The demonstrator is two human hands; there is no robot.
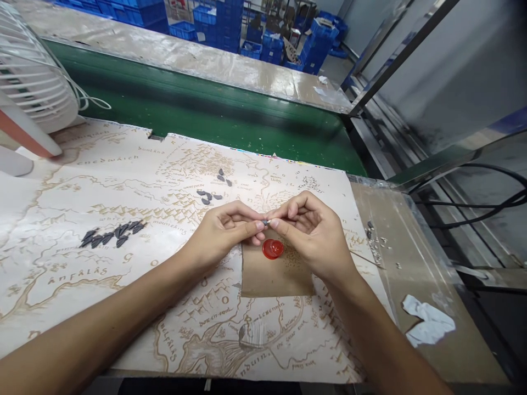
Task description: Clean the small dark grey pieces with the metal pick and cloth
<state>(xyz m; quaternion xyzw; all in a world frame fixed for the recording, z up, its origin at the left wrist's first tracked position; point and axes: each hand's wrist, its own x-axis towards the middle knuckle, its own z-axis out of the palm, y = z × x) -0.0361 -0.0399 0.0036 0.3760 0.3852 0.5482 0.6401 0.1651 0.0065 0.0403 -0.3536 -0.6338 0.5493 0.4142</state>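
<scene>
Above a brown cardboard square, my left hand pinches a small dark grey piece by one end. My right hand is closed at the piece's other end, thumb against forefinger, where a tiny pale bit shows. Most of the piece is hidden by the fingertips. Just below the hands sits a small red round dish on the cardboard, with tiny brown specks to its right. Several dark grey leaf-shaped pieces lie in a cluster to the left, and a few more lie beyond my left hand.
A map-printed sheet covers the table. At the far left stands a white fan. Behind the sheet runs a green conveyor belt. Tiny dark bits lie beyond my right hand. A crumpled white cloth rests at the right.
</scene>
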